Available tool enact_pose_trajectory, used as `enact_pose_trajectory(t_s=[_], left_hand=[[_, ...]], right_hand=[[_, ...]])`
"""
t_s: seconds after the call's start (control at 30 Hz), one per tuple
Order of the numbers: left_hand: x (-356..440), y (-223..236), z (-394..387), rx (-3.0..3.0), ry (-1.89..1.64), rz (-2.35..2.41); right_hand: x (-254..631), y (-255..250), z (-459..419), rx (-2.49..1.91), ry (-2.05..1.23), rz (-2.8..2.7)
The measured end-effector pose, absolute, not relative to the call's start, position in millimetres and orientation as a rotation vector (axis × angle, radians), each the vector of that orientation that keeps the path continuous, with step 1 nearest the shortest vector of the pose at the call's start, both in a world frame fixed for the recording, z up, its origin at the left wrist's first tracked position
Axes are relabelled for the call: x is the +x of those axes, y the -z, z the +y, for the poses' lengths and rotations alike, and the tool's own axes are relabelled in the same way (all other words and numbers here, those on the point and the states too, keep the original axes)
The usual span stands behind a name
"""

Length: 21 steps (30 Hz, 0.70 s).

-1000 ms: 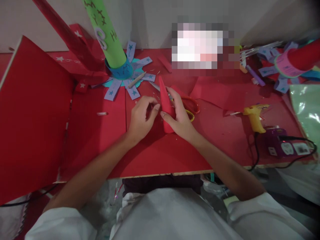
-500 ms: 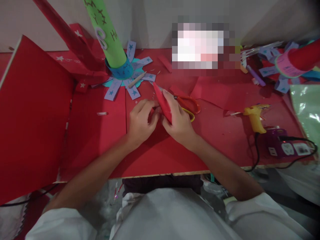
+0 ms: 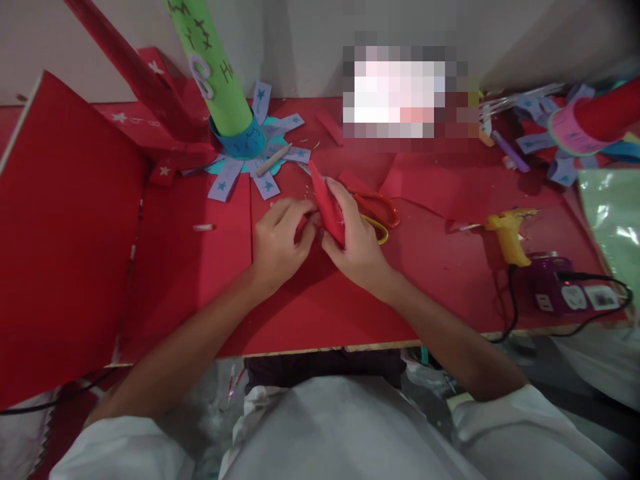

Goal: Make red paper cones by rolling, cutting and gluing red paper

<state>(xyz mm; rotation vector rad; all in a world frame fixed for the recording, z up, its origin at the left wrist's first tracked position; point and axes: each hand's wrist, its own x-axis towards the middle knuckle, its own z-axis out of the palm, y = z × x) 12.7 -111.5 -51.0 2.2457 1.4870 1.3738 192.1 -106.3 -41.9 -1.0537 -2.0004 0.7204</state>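
Note:
My right hand [image 3: 357, 243] is closed around a folded piece of red craft sheet [image 3: 326, 200], whose pointed end tilts up and away from me. My left hand [image 3: 284, 240] has its thumb and fingers pinched together at the sheet's left side. A bit of red shows between those left fingers, and it seems to belong to the same sheet. Just beyond my right hand lie scissors with orange and yellow handles [image 3: 381, 211], partly hidden by it. A pale stick like a pencil [image 3: 273, 160] rests past my left hand on purple paper strips [image 3: 270, 185].
A green paper tube [image 3: 220, 87] stands in a blue ring at the back left. An upright red board [image 3: 65, 247] is at the left. A yellow glue gun [image 3: 510, 233] and a purple power socket box [image 3: 555, 287] with a black cable sit at the right.
Both hands hold nearly the same pose. The red sheet's tip has shifted very slightly, and the left fingers have moved a little against its side.

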Motion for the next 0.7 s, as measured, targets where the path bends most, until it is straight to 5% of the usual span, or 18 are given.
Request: enact_pose_trajectory(t_s=[0.7], left_hand=[[12.9, 50.3, -112.6, 2.402, -1.417, 1.484]], right_hand=[[192.7, 39.9, -106.7, -1.085, -0.754, -2.044]])
